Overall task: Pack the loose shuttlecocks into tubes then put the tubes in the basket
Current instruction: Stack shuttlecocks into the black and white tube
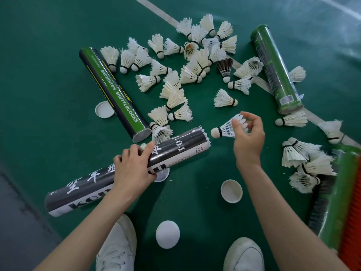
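Observation:
My left hand (134,165) grips a black-and-white tube (181,146) around its middle, holding it slanted just above the floor. Feather tips stick out of its upper right mouth. My right hand (249,136) pinches a white shuttlecock (224,129) by its feathers, cork pointing left, a short gap from that mouth. Several loose shuttlecocks (187,73) lie scattered on the green floor beyond. A green-and-black tube (115,92) lies open-ended at the left, a green tube (274,69) at the right. An orange basket edge (353,222) shows at the far right.
White tube caps lie on the floor: one (104,109) beside the left tube, one (231,191) under my right forearm, one (167,234) between my white shoes. Another green tube (338,194) leans against the basket. A white court line (162,13) crosses the pile.

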Motion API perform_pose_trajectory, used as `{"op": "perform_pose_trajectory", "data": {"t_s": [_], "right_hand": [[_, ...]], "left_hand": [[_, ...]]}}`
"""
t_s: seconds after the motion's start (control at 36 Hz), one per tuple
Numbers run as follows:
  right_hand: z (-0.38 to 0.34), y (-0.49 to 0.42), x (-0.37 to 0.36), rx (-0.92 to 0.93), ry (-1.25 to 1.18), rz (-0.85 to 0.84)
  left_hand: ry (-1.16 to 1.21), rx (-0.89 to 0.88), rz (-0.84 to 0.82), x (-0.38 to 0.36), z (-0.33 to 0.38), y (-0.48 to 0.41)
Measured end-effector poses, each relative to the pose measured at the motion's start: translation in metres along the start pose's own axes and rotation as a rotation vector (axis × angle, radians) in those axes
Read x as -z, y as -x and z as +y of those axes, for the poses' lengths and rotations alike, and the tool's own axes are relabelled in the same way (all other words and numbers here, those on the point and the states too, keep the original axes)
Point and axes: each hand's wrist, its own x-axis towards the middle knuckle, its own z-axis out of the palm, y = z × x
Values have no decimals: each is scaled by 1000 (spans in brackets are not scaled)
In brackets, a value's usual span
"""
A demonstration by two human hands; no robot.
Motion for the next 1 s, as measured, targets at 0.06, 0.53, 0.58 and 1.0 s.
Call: {"op": "perform_pose_trajectory", "data": {"t_s": [0.06,0.53,0.58,1.0], "right_hand": [[-4,6,0,-6,-8,-19],[-14,26,-4,-149,-93,-333],[-13,22,-3,-240,-70,-358],[-17,31,-7,-202,-76,-686]], "left_hand": [[8,-21,7,0,2,5],[121,-100,113,5,7,9],[115,-103,119,5,6,9],[77,-62,102,5,-5,3]]}}
